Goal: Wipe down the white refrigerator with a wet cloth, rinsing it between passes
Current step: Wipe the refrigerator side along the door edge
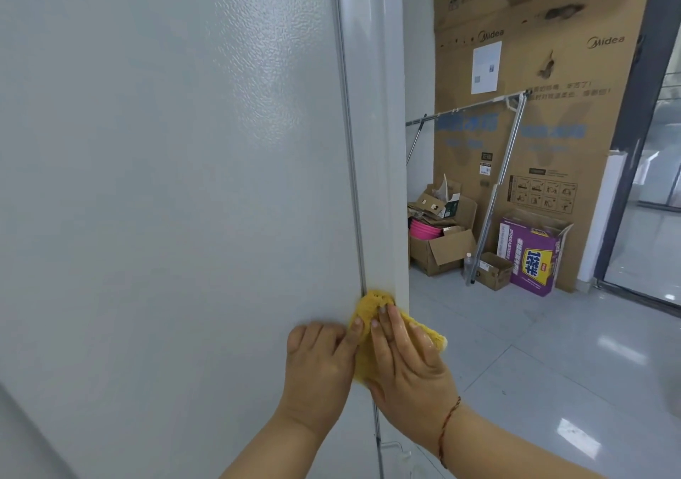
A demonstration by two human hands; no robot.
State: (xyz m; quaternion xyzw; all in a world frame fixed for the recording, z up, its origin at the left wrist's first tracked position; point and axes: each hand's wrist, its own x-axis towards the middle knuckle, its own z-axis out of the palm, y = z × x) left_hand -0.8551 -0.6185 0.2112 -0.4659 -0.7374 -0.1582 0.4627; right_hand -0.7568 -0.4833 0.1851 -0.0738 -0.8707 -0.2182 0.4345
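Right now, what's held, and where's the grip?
Yellow cloth: right hand presses its middle flat against the refrigerator edge; left hand touches its left edge.

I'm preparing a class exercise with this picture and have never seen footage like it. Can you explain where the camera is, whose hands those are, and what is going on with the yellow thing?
The camera sits on a person's head and looks forward and down, so you see that person's own two bare hands, and no machine. The big pale surface is the side of a white refrigerator. Both hands hold a yellow cloth against its front edge. The right hand lies flat on the cloth with straight, wet-looking fingers; the left hand steadies it with one finger, the others curled. Behind them stand a tall cardboard carton, a metal rack and a purple box on the floor.
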